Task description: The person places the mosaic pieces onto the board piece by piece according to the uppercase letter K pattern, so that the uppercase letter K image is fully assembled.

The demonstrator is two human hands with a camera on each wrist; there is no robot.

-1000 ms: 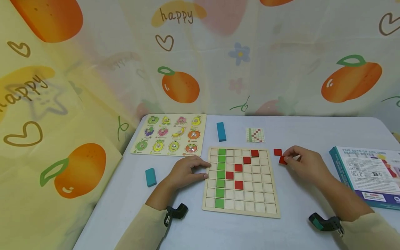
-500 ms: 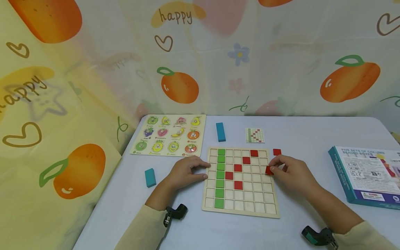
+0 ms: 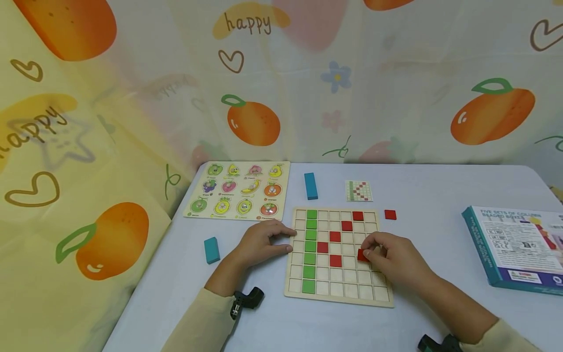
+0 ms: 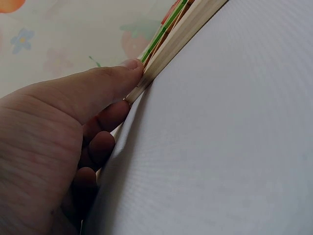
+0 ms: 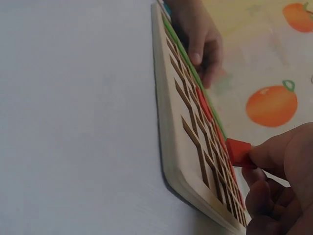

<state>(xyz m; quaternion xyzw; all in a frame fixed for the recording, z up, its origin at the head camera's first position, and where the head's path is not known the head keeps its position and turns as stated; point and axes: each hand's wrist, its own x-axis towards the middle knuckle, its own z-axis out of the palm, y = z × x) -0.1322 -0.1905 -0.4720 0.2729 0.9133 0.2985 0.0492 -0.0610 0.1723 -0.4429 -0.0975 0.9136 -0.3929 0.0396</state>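
Observation:
A wooden grid board lies on the table, with a column of green square tiles near its left side and several red tiles running diagonally. My right hand pinches a red tile between thumb and fingertips over the right part of the board; the right wrist view shows this held tile just above the grid. My left hand rests against the board's left edge, thumb and forefinger touching it apart from each other. In the left wrist view the thumb lies along the wooden rim.
One more red tile lies right of the board. A small pattern card and a blue block are behind it. Another blue block and a fruit picture board lie left. A boxed set sits at right.
My right hand has carried the red tile leftward from beside the other loose red tile to over the board. The left hand stays in place at the board's edge.

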